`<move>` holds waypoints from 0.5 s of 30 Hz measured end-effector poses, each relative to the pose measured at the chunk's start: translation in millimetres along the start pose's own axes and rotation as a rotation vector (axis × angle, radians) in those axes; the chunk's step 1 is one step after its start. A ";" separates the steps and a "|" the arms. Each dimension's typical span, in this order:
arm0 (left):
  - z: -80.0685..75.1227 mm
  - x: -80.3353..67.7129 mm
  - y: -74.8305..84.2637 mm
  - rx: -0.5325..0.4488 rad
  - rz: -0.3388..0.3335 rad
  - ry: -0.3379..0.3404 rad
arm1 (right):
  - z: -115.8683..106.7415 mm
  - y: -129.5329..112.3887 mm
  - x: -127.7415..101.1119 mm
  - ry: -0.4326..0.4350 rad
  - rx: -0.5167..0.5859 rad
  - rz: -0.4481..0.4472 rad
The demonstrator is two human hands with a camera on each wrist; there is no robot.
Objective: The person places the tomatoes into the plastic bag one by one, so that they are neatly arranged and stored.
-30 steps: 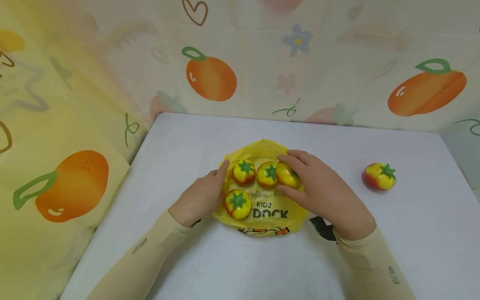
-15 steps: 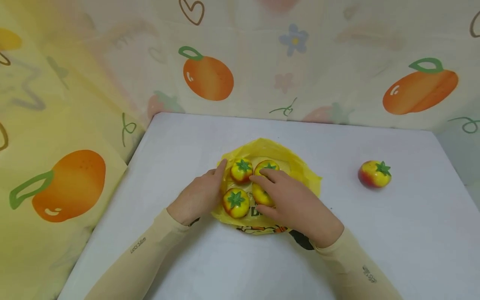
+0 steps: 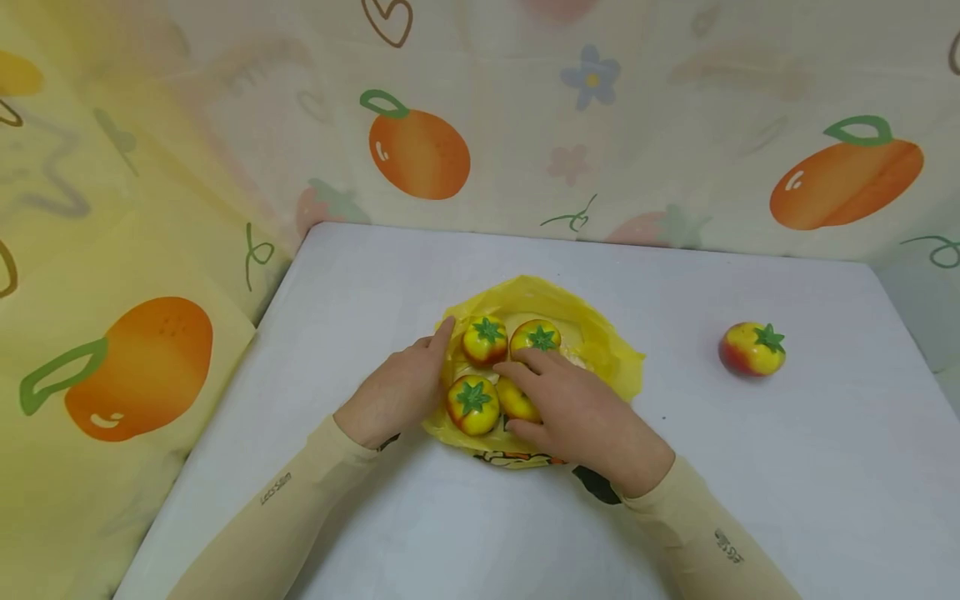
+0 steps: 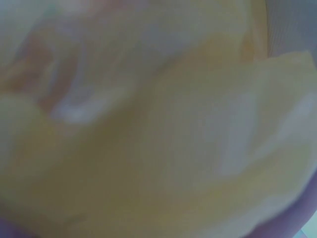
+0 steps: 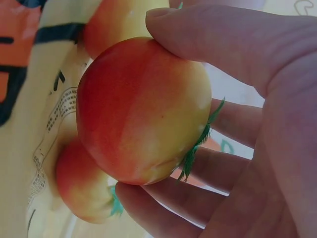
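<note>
Nearest, two beige printed sleeves are reaching in over the white-covered bench. The left hand is resting at the left edge of a thin yellow plastic bag printed with dark lettering; most of its fingers are hiding from view, and its wrist camera is showing only blurred yellow film, so whether it is gripping the plastic, I cannot tell. The right hand is clamping thumb and fingers round a glossy round yellow-and-red fruit with a green leafy cap. That held fruit has just changed place: a second ago it was sitting at the right end of the farther row, and now it is sitting nearer, just right of a matching near-left fruit. Beyond them a far-left fruit and a far-right fruit are lying side by side on the bag. The shift seems to be turning a loose scatter into a compact two-by-two group, with the hold not yet released. A lone fifth fruit is lying well apart to the right, still outside the bag. Behind everything, a pale cloth printed with orange fruits is hanging.
</note>
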State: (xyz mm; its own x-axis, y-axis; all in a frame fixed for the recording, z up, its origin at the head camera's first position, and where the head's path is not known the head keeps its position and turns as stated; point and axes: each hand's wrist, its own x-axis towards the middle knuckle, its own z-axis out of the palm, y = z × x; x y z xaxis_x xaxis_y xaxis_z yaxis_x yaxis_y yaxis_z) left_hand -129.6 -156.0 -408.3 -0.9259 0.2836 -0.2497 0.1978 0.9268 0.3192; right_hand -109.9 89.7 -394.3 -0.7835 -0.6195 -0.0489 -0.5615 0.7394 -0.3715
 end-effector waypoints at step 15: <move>-1.4 -1.4 1.1 -0.009 0.007 0.004 | 9.6 -0.4 3.5 -0.031 -0.007 -0.002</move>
State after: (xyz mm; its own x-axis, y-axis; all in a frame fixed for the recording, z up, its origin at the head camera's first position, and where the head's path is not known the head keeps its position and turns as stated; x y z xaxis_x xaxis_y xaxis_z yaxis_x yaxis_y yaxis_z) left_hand -128.5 -155.7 -406.3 -0.9257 0.2888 -0.2442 0.2011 0.9228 0.3287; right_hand -109.8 84.7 -403.3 -0.7739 -0.6286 -0.0765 -0.5650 0.7400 -0.3650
